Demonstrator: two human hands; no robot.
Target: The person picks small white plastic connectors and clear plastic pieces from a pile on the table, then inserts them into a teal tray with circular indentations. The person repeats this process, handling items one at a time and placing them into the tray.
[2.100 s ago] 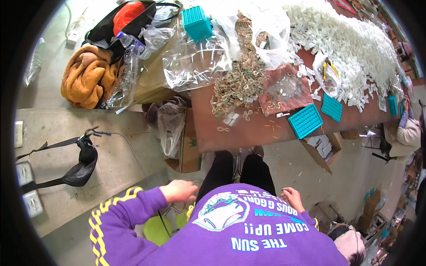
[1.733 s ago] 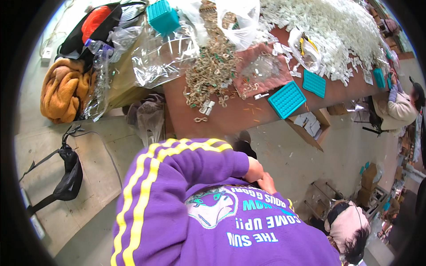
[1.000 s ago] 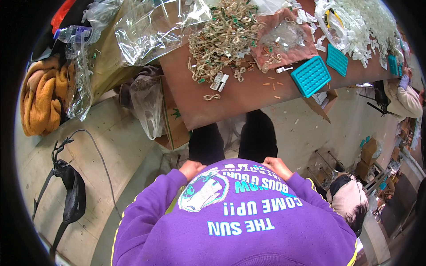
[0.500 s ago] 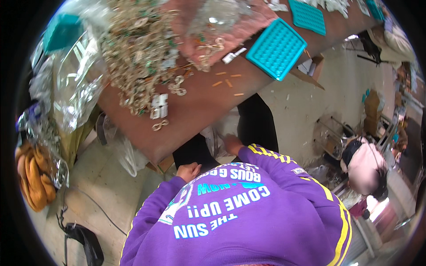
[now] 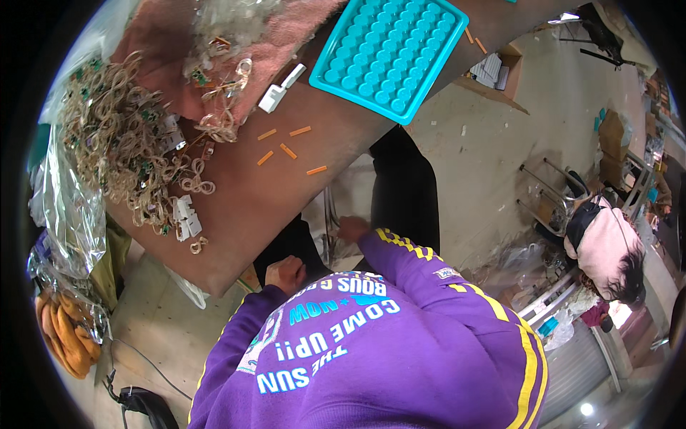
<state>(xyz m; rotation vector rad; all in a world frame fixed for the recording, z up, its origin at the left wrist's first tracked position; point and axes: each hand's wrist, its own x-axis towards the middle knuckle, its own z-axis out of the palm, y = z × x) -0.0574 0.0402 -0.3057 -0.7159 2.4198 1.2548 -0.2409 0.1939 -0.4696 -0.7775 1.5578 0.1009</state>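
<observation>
Head view: we see the left hand with its fingers curled in; for the right hand, blurred and shadowed, we cannot tell. Ahead of both hands' fingers, on the brown table, lies the nearest orange strip, its long axis almost crosswise. The right fingers look nearer.

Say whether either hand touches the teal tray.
No, the left hand and right hand are near the legs, apart from the teal tray.
</observation>
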